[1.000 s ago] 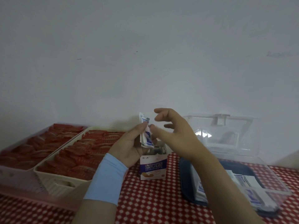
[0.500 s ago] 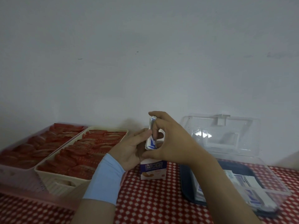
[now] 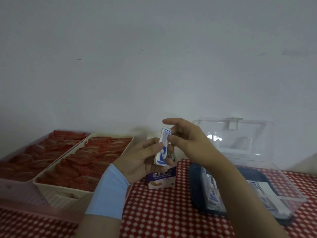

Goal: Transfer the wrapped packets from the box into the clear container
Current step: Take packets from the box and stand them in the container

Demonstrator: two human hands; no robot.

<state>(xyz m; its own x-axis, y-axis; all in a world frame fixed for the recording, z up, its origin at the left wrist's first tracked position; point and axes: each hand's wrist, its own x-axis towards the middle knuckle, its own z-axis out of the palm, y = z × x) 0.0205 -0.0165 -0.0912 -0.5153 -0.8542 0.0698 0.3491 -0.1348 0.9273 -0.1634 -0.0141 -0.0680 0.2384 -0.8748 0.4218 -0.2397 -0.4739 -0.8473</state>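
- A small bundle of wrapped packets is being held upright in the air, right above the box and not yet over the clear container.
- The lower part of the bundle is being gripped by the left hand, with the thumb curled across its front and the fingers behind it.
- The top end is being pinched by the right hand between the thumb and a curled finger. The index finger is being held out above it, touching nothing.
- The container is lying open to the right, with its lid tipped back towards the wall. Other packets are already lying inside.
- A hand-over from left to right appears to be under way, and only the top edge is being pinched. If the left grip is let go early, the inner packets could slip out and fall onto the box or the checked cloth.
- The wrappers look slick, so the bundle could fan apart while it is being carried across.
- The box is standing just beneath the hands and could be knocked over as the right forearm swings towards the container.
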